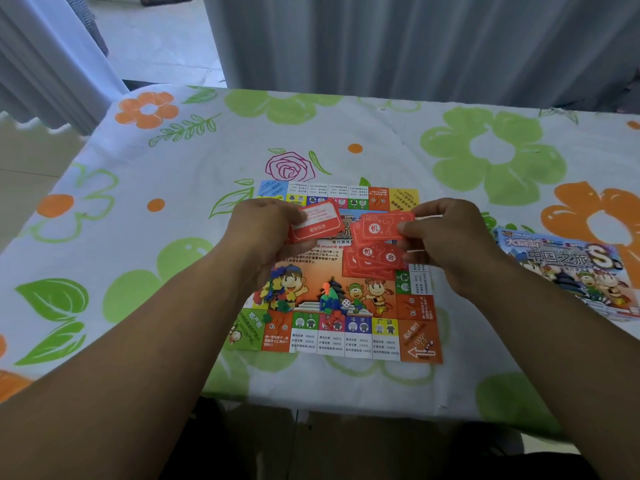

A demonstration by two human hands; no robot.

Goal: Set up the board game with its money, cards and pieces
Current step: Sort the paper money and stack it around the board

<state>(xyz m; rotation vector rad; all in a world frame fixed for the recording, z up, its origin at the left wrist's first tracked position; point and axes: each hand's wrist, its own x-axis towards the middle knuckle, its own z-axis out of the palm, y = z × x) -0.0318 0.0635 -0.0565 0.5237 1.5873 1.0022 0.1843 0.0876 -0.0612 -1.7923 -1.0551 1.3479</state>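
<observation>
Forearms reach in from the near edge over a flowered tablecloth [138, 237]. One game board [346, 337] lies flat on it, squarely in front of the person.

On the board's near half sits a heap of small coloured plastic pieces [273, 292] at the left, too tangled to count. An orange pawn [325, 288] stands upright near the middle, with one white die [345, 302] just beside it. A few red pieces [334, 318] lie nearer the bottom row of squares.

Further in, on the board's right side, a loose pile of red cards [372, 259] lies face down. At least four edges are fanned out, though the exact number is unclear.

Above the pile, the right hand [446, 237] pinches the right end of a red card [381, 228] between thumb and curled fingers, back side up. Whether a second card sits under it is hard to tell.

The left hand [263, 233] has its fingers curled round a small stack of cards [315, 223], printed face up and held clear of the board.

One game box [571, 268] lies on the cloth at the right, apart from the board. Pale curtains [415, 46] hang beyond the table.
</observation>
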